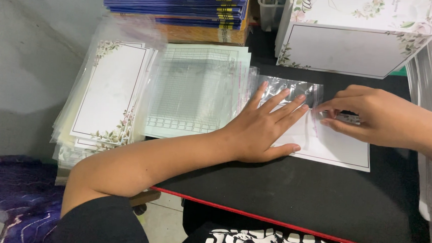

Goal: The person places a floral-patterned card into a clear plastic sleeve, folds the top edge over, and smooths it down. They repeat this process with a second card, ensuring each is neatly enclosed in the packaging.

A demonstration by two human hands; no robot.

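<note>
Left hand flat on sleeved card, right hand pinching flap – fingertips hidden

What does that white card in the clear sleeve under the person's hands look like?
The white rectangular card with a thin dark border lies flat on the black table, partly inside a clear, shiny plastic sleeve. The left hand presses it down with fingers spread; the right hand pinches the sleeve's edge.
</note>
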